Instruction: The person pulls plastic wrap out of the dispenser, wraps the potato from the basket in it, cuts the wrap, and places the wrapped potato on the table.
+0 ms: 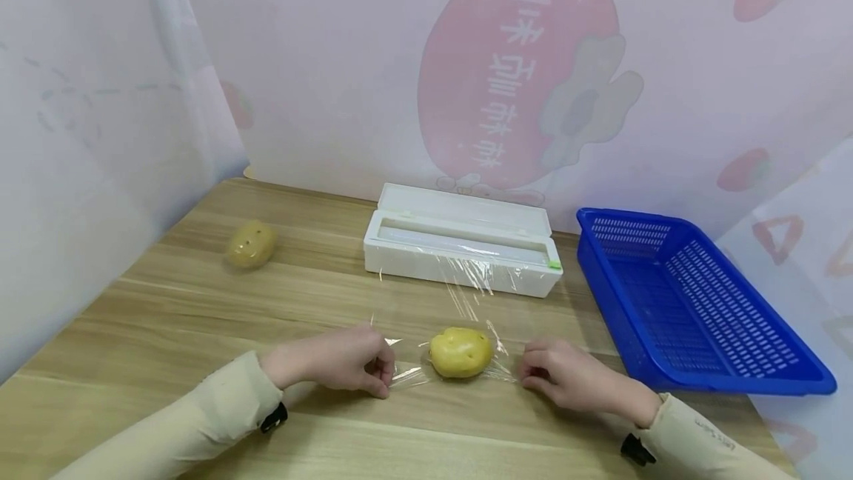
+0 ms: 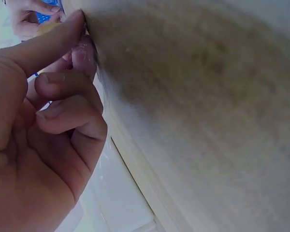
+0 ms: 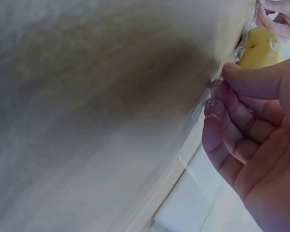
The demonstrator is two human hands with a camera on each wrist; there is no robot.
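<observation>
A yellow potato [image 1: 461, 352] lies on a sheet of clear plastic wrap [image 1: 408, 375] near the front of the table. The sheet stretches back to a white wrap dispenser box [image 1: 460, 270] with its lid raised. To the potato's left, my left hand [image 1: 346, 361] pinches the near edge of the wrap between thumb and fingers. On the other side my right hand [image 1: 566, 375] pinches the wrap too, and the right wrist view shows crinkled film [image 3: 213, 104] at its fingertips. Neither hand touches the potato.
Another potato [image 1: 251, 244], with a shiny film over it, sits at the back left of the wooden table [image 1: 320, 287]. A blue perforated basket [image 1: 603, 302] stands along the right side. A printed curtain [image 1: 320, 80] hangs behind the table.
</observation>
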